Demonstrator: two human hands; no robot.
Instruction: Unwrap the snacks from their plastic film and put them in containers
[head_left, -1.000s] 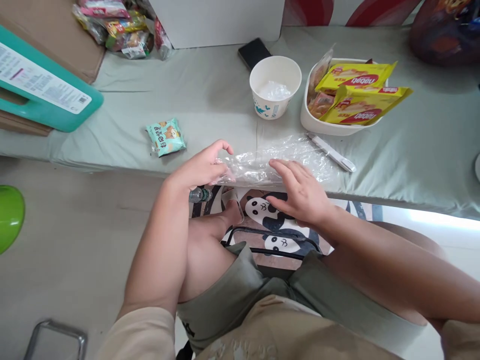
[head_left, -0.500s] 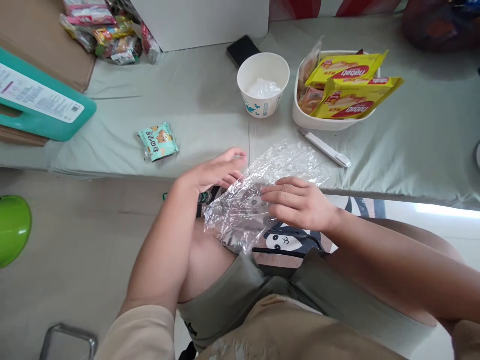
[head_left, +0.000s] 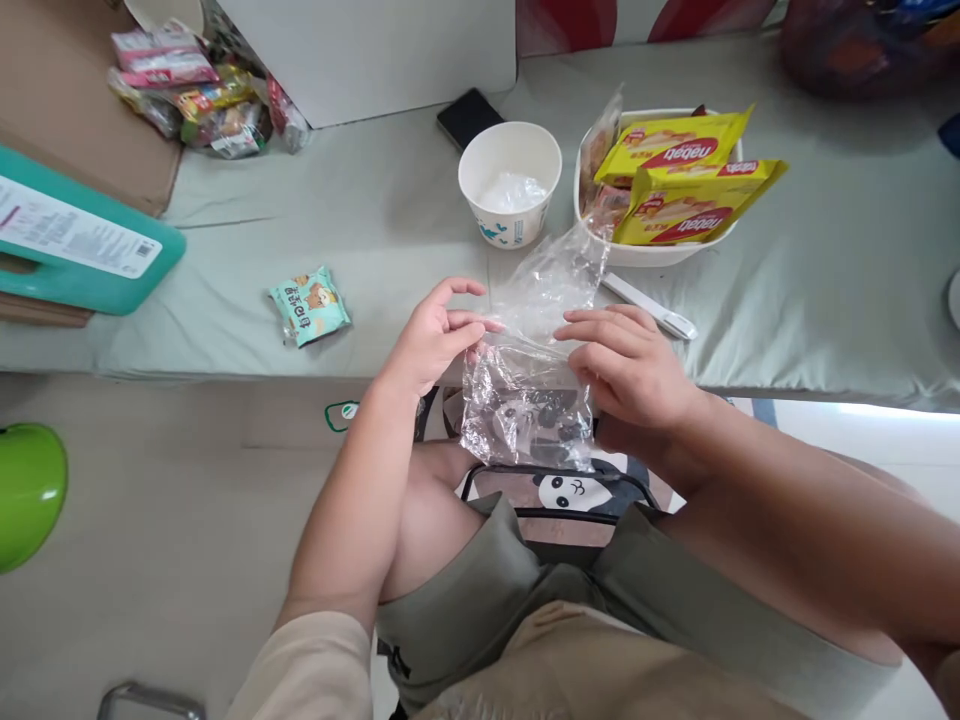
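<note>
A crinkled clear plastic bag hangs between my hands over the front edge of the bench, its upper part fanned out toward the white tub. My left hand pinches its left side, thumb and fingers closed on the film. On the right side my right hand grips it too, fingers bent over the film. Just beyond stands a white paper cup with crumpled clear plastic inside. A white utility knife lies beside my right hand. To the left lies a small teal snack packet.
A white tub holds yellow wafer packets. Behind the cup lies a black phone. A teal jug and a pile of snack packets are at the left. A green plastic object is on the floor.
The bag has turned more upright and narrower, its top now reaching toward the tub. Both hands have closed on its sides, where before they were looser. The view has shifted slightly.
</note>
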